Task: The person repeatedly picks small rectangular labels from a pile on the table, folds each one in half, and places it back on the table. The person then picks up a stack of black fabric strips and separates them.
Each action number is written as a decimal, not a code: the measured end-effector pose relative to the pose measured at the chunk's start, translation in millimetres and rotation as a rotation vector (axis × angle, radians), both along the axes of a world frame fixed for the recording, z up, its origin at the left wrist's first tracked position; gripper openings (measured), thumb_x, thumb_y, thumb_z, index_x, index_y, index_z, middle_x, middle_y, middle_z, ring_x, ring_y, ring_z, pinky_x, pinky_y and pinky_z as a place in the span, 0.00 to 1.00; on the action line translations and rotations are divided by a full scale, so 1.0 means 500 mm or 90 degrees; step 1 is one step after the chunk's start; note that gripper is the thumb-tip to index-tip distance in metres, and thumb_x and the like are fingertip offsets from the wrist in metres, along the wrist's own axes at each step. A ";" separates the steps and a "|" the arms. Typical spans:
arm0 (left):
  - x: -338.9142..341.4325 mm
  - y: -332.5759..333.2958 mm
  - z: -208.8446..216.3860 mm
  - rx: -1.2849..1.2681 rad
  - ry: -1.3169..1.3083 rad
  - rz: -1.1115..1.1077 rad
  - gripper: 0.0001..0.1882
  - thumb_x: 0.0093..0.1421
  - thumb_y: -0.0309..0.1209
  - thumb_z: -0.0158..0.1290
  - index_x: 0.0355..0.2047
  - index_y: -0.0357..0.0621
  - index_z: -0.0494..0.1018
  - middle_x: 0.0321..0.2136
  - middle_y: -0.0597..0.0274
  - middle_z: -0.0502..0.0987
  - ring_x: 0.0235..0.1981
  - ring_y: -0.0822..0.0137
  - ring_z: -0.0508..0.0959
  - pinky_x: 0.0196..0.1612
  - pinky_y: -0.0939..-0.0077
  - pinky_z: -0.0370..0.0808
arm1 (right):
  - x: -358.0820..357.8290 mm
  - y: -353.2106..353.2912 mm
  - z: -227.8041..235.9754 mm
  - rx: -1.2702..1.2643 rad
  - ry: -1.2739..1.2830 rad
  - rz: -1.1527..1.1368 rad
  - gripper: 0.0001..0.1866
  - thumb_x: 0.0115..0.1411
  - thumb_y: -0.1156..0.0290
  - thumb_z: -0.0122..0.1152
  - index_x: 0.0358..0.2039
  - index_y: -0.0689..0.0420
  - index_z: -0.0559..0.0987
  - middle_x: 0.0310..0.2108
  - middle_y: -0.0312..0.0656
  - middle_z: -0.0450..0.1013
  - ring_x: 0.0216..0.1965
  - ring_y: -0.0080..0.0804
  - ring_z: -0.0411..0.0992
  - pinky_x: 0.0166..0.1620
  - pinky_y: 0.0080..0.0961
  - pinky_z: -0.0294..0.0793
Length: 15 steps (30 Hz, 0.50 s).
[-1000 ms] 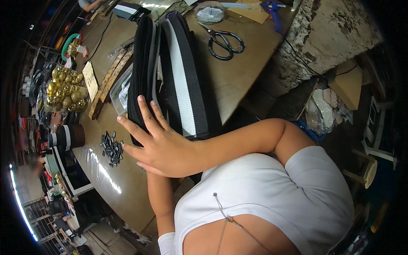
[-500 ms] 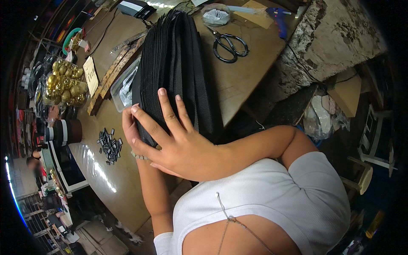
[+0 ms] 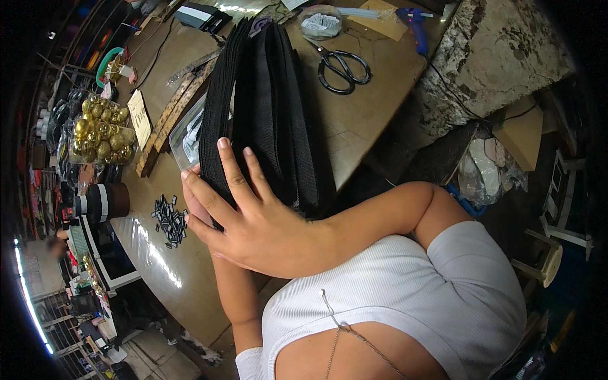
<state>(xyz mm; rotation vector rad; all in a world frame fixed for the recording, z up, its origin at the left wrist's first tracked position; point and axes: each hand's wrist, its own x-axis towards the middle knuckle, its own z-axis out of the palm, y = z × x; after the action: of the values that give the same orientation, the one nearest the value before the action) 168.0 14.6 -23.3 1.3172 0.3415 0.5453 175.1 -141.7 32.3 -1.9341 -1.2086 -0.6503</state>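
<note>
A thick stack of black woven fabric strips (image 3: pixel 269 114) stands at the table's edge in front of me, fanned into layers with a gap between the left group and the right. My right hand (image 3: pixel 259 231) reaches across from the right and rests on its near end, fingers spread over the layers. Behind it, my left hand (image 3: pixel 195 201) is at the stack's near left side; only part of it shows, and the right hand hides most of its fingers. Beyond the stack's right side lie black-handled scissors (image 3: pixel 342 68).
Small dark pieces (image 3: pixel 169 220) are heaped to the left, near a clear container (image 3: pixel 182 142) and wooden strips (image 3: pixel 171 117). A blue glue gun (image 3: pixel 415 31) and a round clear tub (image 3: pixel 320 22) sit at the far right. Gold baubles (image 3: pixel 101 130) are at the left.
The stack has parted: more layers lean to the right, leaving a gap behind the left group. My right hand has shifted slightly left and nearer to me, fingers still spread.
</note>
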 end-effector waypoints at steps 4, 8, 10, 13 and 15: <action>-0.002 -0.005 0.003 0.000 -0.002 0.005 0.10 0.63 0.35 0.43 0.33 0.44 0.70 0.29 0.66 0.72 0.33 0.73 0.72 0.38 0.80 0.70 | -0.004 -0.005 -0.001 -0.017 0.023 -0.008 0.19 0.51 0.56 0.60 0.42 0.52 0.78 0.60 0.58 0.54 0.59 0.80 0.49 0.52 0.78 0.50; -0.006 -0.013 0.007 0.004 -0.002 0.010 0.09 0.63 0.35 0.44 0.32 0.44 0.70 0.28 0.66 0.73 0.32 0.74 0.72 0.37 0.80 0.71 | -0.002 -0.013 -0.005 -0.031 0.075 0.012 0.26 0.46 0.52 0.66 0.44 0.51 0.76 0.61 0.57 0.51 0.60 0.79 0.45 0.49 0.82 0.47; -0.006 -0.016 0.008 0.006 -0.002 0.010 0.09 0.62 0.35 0.44 0.31 0.45 0.70 0.27 0.67 0.73 0.31 0.74 0.72 0.37 0.80 0.71 | -0.001 -0.016 -0.007 -0.034 0.089 0.016 0.27 0.45 0.52 0.67 0.45 0.51 0.76 0.61 0.57 0.50 0.60 0.79 0.44 0.49 0.82 0.48; -0.006 -0.019 0.009 0.007 0.000 0.009 0.09 0.62 0.35 0.44 0.30 0.45 0.71 0.26 0.67 0.73 0.30 0.74 0.73 0.36 0.80 0.71 | 0.000 -0.019 -0.008 -0.029 0.097 0.026 0.27 0.45 0.53 0.67 0.45 0.50 0.76 0.61 0.58 0.50 0.60 0.80 0.44 0.48 0.82 0.49; -0.006 -0.020 0.011 0.006 0.002 0.010 0.09 0.62 0.34 0.45 0.29 0.45 0.71 0.26 0.67 0.73 0.30 0.74 0.73 0.35 0.80 0.71 | 0.000 -0.019 -0.008 -0.011 0.104 0.045 0.26 0.46 0.54 0.67 0.46 0.50 0.76 0.60 0.59 0.50 0.60 0.80 0.43 0.48 0.82 0.49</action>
<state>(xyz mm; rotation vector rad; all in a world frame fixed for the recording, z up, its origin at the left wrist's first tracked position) 165.0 4.8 -17.9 1.3259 0.3522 0.5591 175.2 -151.2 28.5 -1.9096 -1.1766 -0.4376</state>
